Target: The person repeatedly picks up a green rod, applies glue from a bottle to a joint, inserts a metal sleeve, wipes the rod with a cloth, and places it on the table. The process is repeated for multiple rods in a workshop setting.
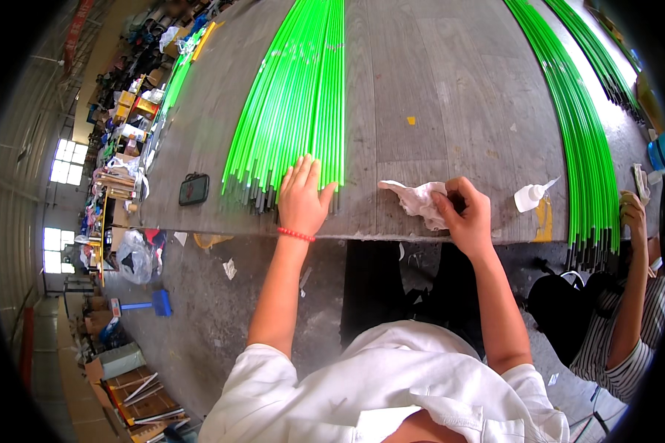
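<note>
A grey table is bearing a fan of green rods. On the fan's near end, the left hand is lying flat, fingers extended, gripping nothing. Right of the fan, the right hand is pinching a crumpled whitish cloth between thumb and bent forefinger. Farther right, a white bottle is resting.

Item 1: green rods, many, slim, straight, glossy, dark-tipped at near ends. I see them side by side on table, spread wider toward near edge, near ends uneven; left fingers flat across these ends.

Item 2: cloth, pale, crumpled, well right of item 1, close to table's near edge. Pinched in right fingers, loose part trailing left; I cannot tell if touching table.
</note>
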The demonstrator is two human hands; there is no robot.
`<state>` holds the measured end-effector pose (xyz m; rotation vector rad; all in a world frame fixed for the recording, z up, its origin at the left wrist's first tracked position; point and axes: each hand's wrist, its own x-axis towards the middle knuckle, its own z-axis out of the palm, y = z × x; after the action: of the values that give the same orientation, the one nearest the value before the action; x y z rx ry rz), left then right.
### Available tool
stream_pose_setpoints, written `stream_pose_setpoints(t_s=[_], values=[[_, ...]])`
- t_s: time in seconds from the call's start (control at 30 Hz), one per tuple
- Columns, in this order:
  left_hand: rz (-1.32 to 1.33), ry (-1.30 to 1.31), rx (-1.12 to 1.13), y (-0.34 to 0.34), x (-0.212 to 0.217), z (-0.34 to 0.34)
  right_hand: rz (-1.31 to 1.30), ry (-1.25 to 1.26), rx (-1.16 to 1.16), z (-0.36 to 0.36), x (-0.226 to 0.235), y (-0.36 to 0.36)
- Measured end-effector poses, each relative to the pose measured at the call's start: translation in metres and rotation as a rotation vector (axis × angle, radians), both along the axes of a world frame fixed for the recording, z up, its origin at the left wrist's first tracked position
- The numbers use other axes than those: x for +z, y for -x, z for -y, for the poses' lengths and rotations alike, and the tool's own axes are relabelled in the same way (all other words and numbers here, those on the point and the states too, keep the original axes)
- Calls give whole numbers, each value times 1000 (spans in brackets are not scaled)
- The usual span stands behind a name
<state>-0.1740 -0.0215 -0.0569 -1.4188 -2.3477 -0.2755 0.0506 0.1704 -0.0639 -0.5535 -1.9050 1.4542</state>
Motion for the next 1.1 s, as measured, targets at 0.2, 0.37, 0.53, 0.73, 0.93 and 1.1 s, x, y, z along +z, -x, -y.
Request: stream_pose_setpoints(t_s=[0.2, 0.37, 0.53, 0.73, 0.93, 1.1], values=[[36, -107, -55, -5, 3, 19, 12, -23, -1, 1, 0, 0], [144, -177, -147, 1, 34, 44, 5, -21, -18, 1, -6, 0], [49, 41, -161, 3, 30, 69, 6, 2, -16, 3, -3, 2], [41, 144, -276, 11, 24, 38, -32, 17, -180, 6, 3, -1], [75, 14, -332, 23, 10, 30, -134, -241, -230, 0, -1, 2], [42, -127, -295, 4, 18, 26, 35, -399, -243, 3, 8, 6]])
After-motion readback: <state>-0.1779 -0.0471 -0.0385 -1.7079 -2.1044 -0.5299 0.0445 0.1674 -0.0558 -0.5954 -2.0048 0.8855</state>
